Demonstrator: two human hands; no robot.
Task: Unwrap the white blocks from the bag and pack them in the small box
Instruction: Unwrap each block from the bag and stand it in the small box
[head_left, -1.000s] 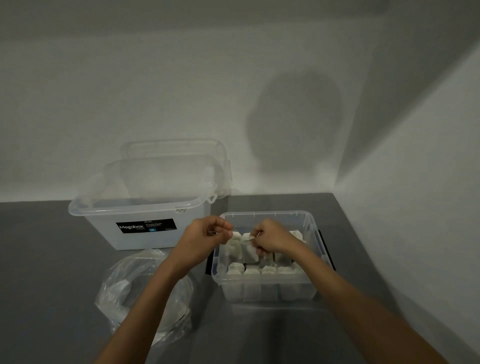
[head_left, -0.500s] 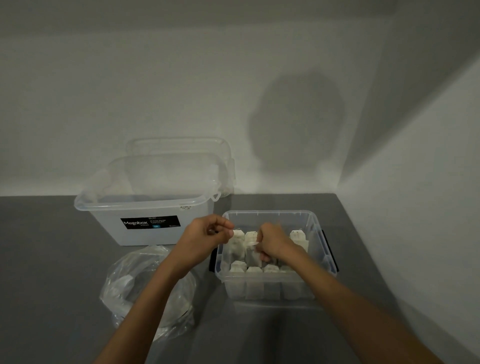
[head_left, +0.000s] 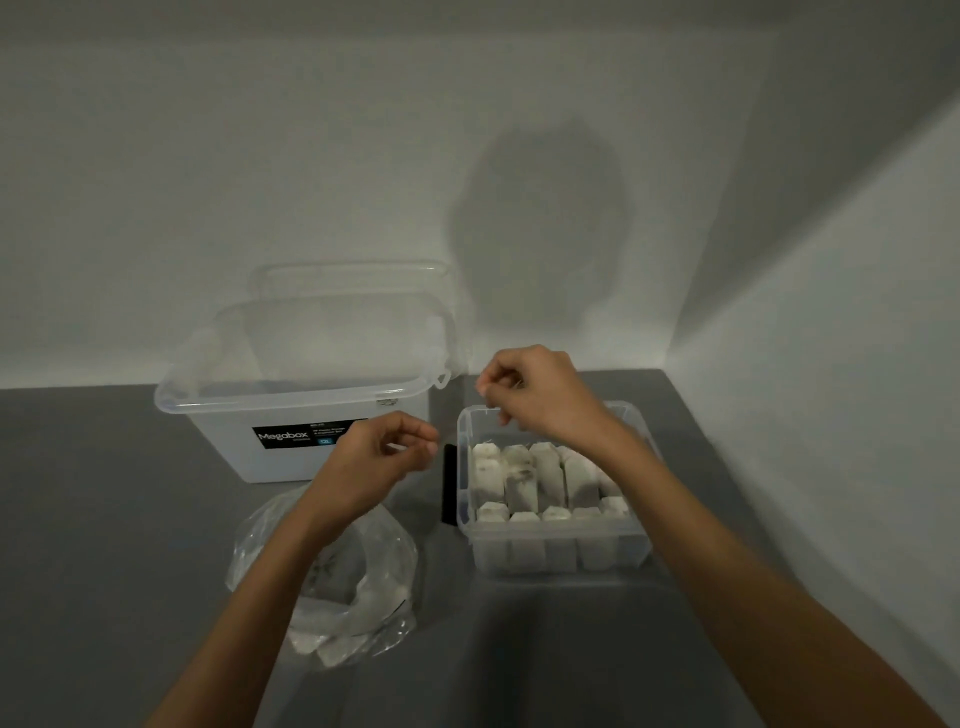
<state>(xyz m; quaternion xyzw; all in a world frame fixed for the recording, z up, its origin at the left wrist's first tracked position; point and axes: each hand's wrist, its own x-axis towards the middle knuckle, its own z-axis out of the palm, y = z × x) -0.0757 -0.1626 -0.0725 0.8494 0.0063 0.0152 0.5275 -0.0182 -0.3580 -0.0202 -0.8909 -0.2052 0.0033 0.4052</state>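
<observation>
Lying nearest at seven o'clock, the bag (head_left: 332, 587) holds more wrapped pieces. Beyond, left hand (head_left: 382, 457) and right hand (head_left: 535, 395) pinch fingers together on something too thin to identify, likely wrapping, above the small box (head_left: 558, 551) of white blocks (head_left: 530, 478) at four o'clock. Next: discard it and reach for the bag.

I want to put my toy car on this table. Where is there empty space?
Bare grey table lies left of the big Megabox bin and the plastic bag, and in front of the small box. The narrow gap between bin and small box is crowded: the left hand hovers there.
</observation>
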